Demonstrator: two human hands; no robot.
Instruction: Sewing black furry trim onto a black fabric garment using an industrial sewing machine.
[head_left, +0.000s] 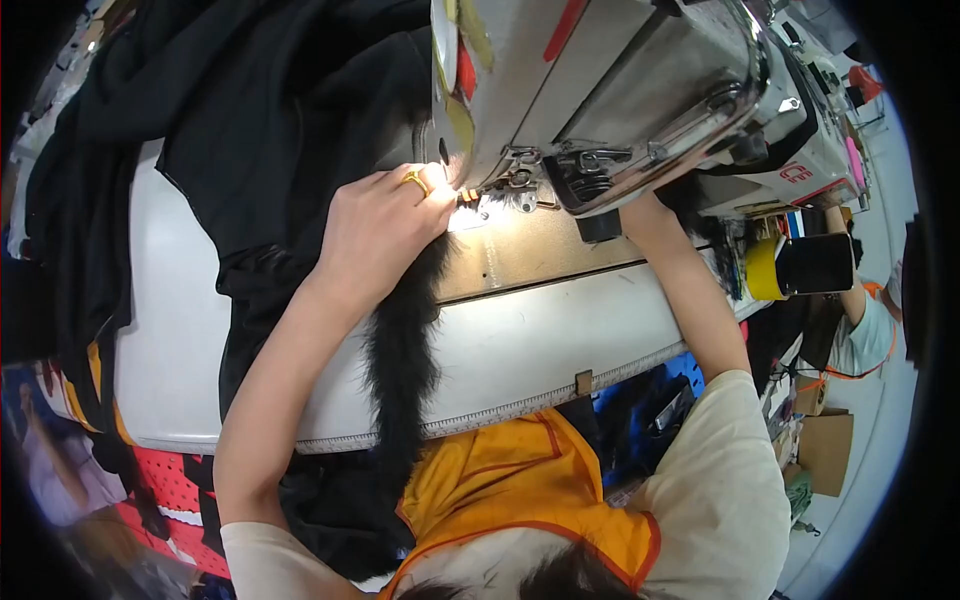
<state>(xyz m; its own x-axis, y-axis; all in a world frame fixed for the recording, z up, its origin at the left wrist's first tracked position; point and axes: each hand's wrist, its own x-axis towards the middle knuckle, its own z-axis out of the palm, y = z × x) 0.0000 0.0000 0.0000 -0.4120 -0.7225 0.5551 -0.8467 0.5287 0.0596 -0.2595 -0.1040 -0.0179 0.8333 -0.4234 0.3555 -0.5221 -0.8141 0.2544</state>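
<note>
My left hand (390, 225), with a gold ring, is closed on black fur trim (405, 370) just left of the lit needle area of a white sewing machine (510, 70). The fur hangs from there over the white table's front edge. Black fabric (270, 140) is heaped to the left and behind that hand. My right hand (640, 215) reaches behind the right side of the machine head, which hides its fingers. The presser foot and needle area (520, 195) sit between my hands, above a tan machine bed (500, 270).
A dark rectangular object (815, 262) and a yellow item (764, 270) stand at the right. A measuring strip runs along the table (170, 380) edge. A co-worker's arm (855, 300) shows at far right, another person (70, 460) at lower left. A cardboard box (825, 455) sits lower right.
</note>
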